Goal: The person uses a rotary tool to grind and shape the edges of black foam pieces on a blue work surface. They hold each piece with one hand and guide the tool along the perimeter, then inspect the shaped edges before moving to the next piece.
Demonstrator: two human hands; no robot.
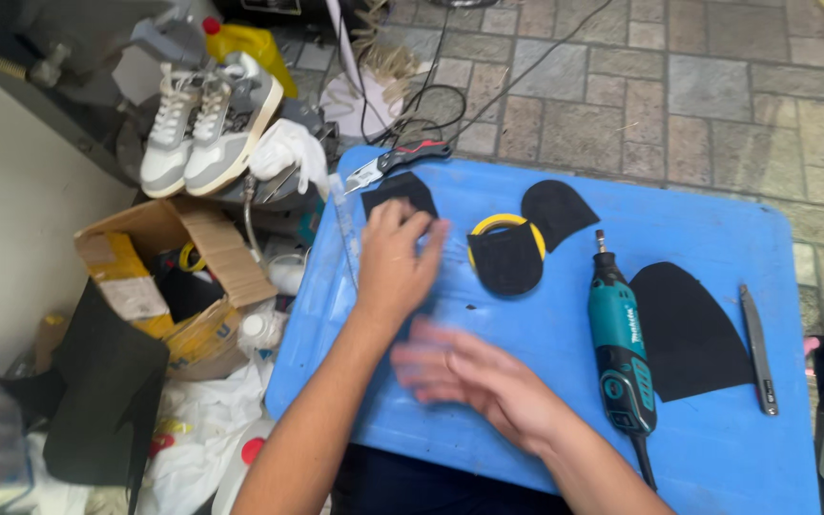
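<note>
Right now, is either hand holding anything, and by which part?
Nothing is gripped. The left hand presses flat on a black sheet piece; the blurred right hand looks empty.

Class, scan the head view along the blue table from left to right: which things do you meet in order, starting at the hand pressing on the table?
Left hand → yellow-rimmed round tin under a black piece → teal rotary tool → large black rubber piece → slim grey metal tool.
</note>
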